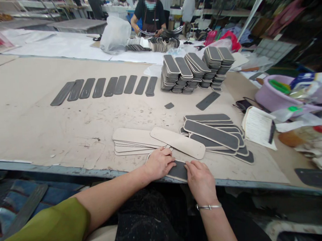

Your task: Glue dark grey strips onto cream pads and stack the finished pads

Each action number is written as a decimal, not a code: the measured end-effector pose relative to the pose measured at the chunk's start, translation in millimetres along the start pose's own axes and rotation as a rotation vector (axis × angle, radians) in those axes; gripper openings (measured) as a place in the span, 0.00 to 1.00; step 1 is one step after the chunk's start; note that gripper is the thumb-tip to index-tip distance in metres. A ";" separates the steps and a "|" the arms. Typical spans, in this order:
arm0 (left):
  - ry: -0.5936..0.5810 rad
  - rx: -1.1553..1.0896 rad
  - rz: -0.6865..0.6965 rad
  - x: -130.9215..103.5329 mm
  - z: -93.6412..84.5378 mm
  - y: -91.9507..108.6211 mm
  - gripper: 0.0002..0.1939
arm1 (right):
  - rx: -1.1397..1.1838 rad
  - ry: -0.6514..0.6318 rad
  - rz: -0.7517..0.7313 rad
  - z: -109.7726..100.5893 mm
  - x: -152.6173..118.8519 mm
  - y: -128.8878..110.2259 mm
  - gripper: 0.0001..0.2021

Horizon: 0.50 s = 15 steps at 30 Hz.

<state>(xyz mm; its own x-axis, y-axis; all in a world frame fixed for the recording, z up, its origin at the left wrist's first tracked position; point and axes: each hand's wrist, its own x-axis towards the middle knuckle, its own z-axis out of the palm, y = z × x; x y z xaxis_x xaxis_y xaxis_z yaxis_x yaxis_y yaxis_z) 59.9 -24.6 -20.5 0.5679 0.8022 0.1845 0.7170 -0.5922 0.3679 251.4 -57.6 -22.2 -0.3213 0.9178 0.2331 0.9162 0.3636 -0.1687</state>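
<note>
A dark grey oblong panel with a pale border (pixel 179 171) lies at the table's near edge. My left hand (pixel 160 163) is closed over its left part, fingers curled and pressed down. My right hand (pixel 201 176), with a bangle at the wrist, grips its right part with thumb and fingers. Just beyond lies a fanned stack of beige panels (pixel 132 137). One beige panel (pixel 178 143) rests slantwise across the stack's right end. Right of that is a loose pile of grey-faced panels (pixel 211 133). The held panel's ends are partly covered by my hands.
Grey pieces (pixel 99 88) lie in a row farther back, beside tall panel stacks (pixel 174 74). A single grey piece (pixel 208 101) and a small scrap (pixel 169 105) lie nearer. At right are a notepad (pixel 258 127) and purple basin (pixel 274 97). A masked co-worker (pixel 150 17) handles strips opposite.
</note>
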 end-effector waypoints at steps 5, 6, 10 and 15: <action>0.014 0.002 0.004 -0.5 2.4 -1.3 0.13 | -0.008 0.012 0.012 -0.2 -0.1 -4.0 0.09; 0.014 0.004 0.006 -0.5 2.6 -1.5 0.13 | -0.010 0.009 0.020 -0.3 -0.1 -4.8 0.09; 0.010 0.017 0.004 -0.9 3.0 -1.9 0.13 | -0.016 0.007 0.049 0.3 0.2 -5.8 0.09; 0.050 0.014 0.017 -3.5 4.5 -2.2 0.13 | -0.026 0.021 0.115 0.5 -4.1 -13.4 0.11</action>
<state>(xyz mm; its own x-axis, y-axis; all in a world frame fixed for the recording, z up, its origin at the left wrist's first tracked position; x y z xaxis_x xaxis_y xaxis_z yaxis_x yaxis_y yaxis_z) 58.2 -26.4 -26.1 0.5590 0.7949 0.2359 0.7134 -0.6061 0.3518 240.3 -66.2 -21.4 -0.2090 0.9495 0.2341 0.9526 0.2518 -0.1708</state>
